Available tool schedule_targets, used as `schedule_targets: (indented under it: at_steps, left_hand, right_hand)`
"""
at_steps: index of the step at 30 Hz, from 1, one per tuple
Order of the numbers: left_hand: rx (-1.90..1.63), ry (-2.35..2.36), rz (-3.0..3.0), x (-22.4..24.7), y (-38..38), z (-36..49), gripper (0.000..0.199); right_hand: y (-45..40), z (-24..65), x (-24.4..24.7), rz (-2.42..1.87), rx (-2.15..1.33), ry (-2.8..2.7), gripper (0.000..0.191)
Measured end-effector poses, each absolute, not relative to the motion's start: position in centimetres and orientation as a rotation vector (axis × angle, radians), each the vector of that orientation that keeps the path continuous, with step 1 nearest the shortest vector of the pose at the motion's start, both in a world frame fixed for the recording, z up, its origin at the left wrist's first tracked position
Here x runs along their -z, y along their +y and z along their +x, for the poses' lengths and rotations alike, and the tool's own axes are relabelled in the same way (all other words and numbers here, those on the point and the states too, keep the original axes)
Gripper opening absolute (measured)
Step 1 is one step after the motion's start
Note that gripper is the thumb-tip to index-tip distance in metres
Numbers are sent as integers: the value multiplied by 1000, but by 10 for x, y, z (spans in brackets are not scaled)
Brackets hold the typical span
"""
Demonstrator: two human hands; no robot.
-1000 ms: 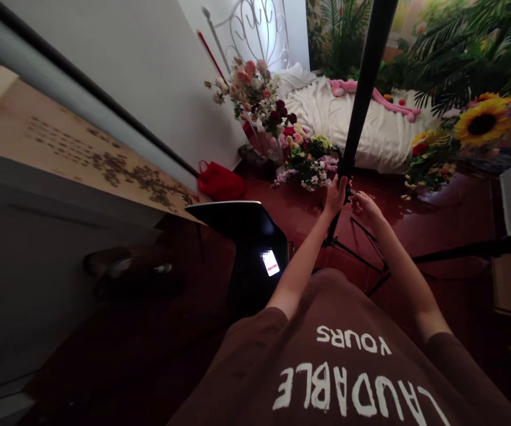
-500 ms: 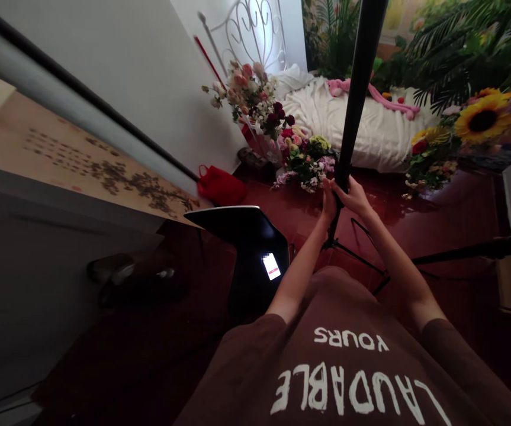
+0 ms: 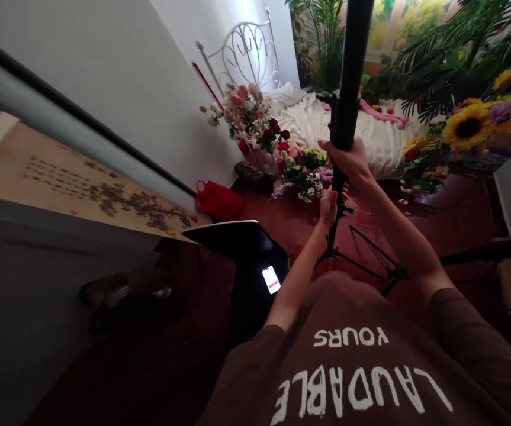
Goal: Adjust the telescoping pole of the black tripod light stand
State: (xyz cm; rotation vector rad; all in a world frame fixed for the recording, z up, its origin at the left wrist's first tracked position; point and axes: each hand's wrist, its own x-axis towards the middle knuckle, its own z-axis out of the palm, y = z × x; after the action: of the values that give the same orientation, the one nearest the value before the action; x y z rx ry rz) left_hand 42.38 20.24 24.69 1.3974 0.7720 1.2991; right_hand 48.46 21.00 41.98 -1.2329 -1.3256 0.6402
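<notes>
Black metal is in both hands: the tall stand [image 3: 348, 83] rises through the upper middle of the frame, and its lower part goes down to spread legs [image 3: 359, 263] on the dark red floor [image 3: 433, 219]. Compared with the picture just before, the right hand [image 3: 353, 158] is now higher. At that time the two hands are almost side by side on the pole; now the right one is directly under the thick section, and the left hand [image 3: 328, 207] is below it, near a small black knob [image 3: 347, 210]. So the stand is held at two heights, which, I judge, should make it steadier than with both hands at one level.

About the grip: the right hand is closed around the pole, with finger ends showing at its left side. The left hand is curled around the thinner part, and some fingers show past the pole; how strongly it presses, I cannot tell. The stand looks nearly upright.

At the lower middle, left of the left forearm, a lit phone [image 3: 271, 280] lies on a black surface [image 3: 255, 245]. Flowers [image 3: 312, 177] are beyond the hands, before the bed with a white blanket [image 3: 379, 139]. A red bag [image 3: 219, 200] is near the wall, left of centre.
</notes>
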Motion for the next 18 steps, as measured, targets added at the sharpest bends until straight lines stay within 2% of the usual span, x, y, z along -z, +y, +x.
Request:
schedule_targets:
  at_steps: [5,13,18]
  left_hand:
    - [-1377,816,1510,-246,208,428,70]
    - [-1432,879,1538,-246,203,426,73]
    - [-1433,925,1578,-244,203,426,73]
  right_hand:
    - [214,485,-428,-1233,-613,-1310,21]
    - [193,495,-427,-1144,-642,-1437,35]
    - [159,532,-378,-1183,-642,-1452,46]
